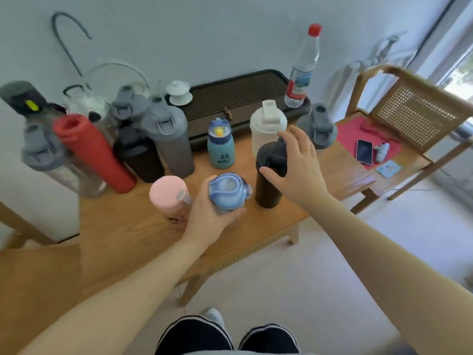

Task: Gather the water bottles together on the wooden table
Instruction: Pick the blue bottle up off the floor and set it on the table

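Many bottles stand on the wooden table [122,226]. My left hand [207,216] grips a light blue bottle [226,192] by its body near the front edge, beside a pink bottle [170,196]. My right hand [297,162] is closed over the lid of a black bottle [268,185]. Behind it stand a white bottle [266,129], a small teal bottle [220,144] and a grey-lidded bottle [318,126]. At the left are a red bottle [94,152], grey and black bottles [166,139] and clear ones [51,160]. A clear plastic bottle with a red cap [302,70] stands on the tray.
A dark slatted tea tray [238,98] lies at the back by the wall, with a white lidded cup [178,93] at its left. A wooden chair [409,111] at the right holds a phone [364,151] on red cloth. My legs show below.
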`<state>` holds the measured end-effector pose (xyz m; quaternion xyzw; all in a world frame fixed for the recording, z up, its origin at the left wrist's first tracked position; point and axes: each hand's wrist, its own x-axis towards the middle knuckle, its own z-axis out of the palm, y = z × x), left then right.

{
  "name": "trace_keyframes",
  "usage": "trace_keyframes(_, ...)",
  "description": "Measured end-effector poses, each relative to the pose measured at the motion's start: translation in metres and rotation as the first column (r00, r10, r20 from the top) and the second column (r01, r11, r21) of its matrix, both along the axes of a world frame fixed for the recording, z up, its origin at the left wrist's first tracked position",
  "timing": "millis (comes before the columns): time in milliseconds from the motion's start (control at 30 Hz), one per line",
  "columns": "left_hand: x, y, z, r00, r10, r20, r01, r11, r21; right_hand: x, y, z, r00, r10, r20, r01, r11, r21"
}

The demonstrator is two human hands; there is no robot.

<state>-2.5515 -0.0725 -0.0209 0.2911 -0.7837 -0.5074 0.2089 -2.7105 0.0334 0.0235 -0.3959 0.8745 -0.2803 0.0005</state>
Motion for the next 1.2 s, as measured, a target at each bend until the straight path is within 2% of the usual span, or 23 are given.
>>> trace_keyframes(133, -0.021, -0.013, -0.022, 0.995, 0.094, 0.039, -0.097, 0.991, 0.087, -0.012, -0.021, 0.002, 0.998, 0.05, -0.04, -0.036, 0.953, 0.302)
trace_keyframes(267, -0.044, -0.014, -0.029, 0.968, 0.249, -0.015, -0.246, 0.963, 0.108, -0.024, -0.027, 0.006, 0.999, 0.04, 0.01, -0.041, 0.915, 0.4)
trace_keyframes(333, -0.052, -0.013, -0.027, 0.939, 0.345, -0.001, -0.342, 0.931, 0.131, -0.03, -0.028, 0.007, 0.992, 0.129, 0.012, -0.122, 0.901, 0.417)
trace_keyframes(433, -0.056, -0.007, -0.024, 0.885, 0.464, 0.045, -0.466, 0.875, 0.128, -0.04, -0.029, 0.01, 0.94, 0.337, 0.055, -0.33, 0.855, 0.401)
trace_keyframes(533, -0.057, 0.003, -0.024, 0.86, 0.506, 0.064, -0.509, 0.858, 0.064, -0.05, -0.035, 0.013, 0.864, 0.491, 0.108, -0.494, 0.789, 0.364)
trace_keyframes(700, -0.053, 0.012, -0.013, 0.833, 0.55, 0.055, -0.549, 0.835, -0.036, -0.07, -0.037, 0.012, 0.77, 0.608, 0.192, -0.635, 0.703, 0.321)
trace_keyframes(800, -0.054, 0.011, 0.006, 0.867, 0.497, 0.04, -0.477, 0.85, -0.223, -0.082, -0.031, 0.013, 0.744, 0.636, 0.204, -0.66, 0.654, 0.37)
trace_keyframes(867, -0.057, 0.004, 0.016, 0.91, 0.355, 0.214, -0.256, 0.888, -0.383, -0.087, -0.031, 0.012, 0.735, 0.644, 0.212, -0.669, 0.637, 0.382)
trace_keyframes(933, -0.061, -0.002, 0.023, 0.864, 0.259, 0.432, -0.037, 0.888, -0.458, -0.089, -0.035, 0.01, 0.719, 0.67, 0.184, -0.678, 0.618, 0.398)
trace_keyframes(967, -0.063, -0.003, 0.025, 0.828, 0.266, 0.493, -0.002, 0.881, -0.472, -0.09, -0.036, 0.008, 0.714, 0.683, 0.157, -0.678, 0.617, 0.4)
trace_keyframes(1100, -0.072, 0.007, 0.03, 0.669, 0.47, 0.576, -0.074, 0.813, -0.577, -0.09, -0.035, 0.004, 0.709, 0.696, 0.11, -0.685, 0.644, 0.341)
trace_keyframes(1200, -0.074, 0.011, 0.027, 0.635, 0.528, 0.564, -0.061, 0.762, -0.645, -0.087, -0.034, 0.004, 0.686, 0.713, 0.148, -0.717, 0.627, 0.303)
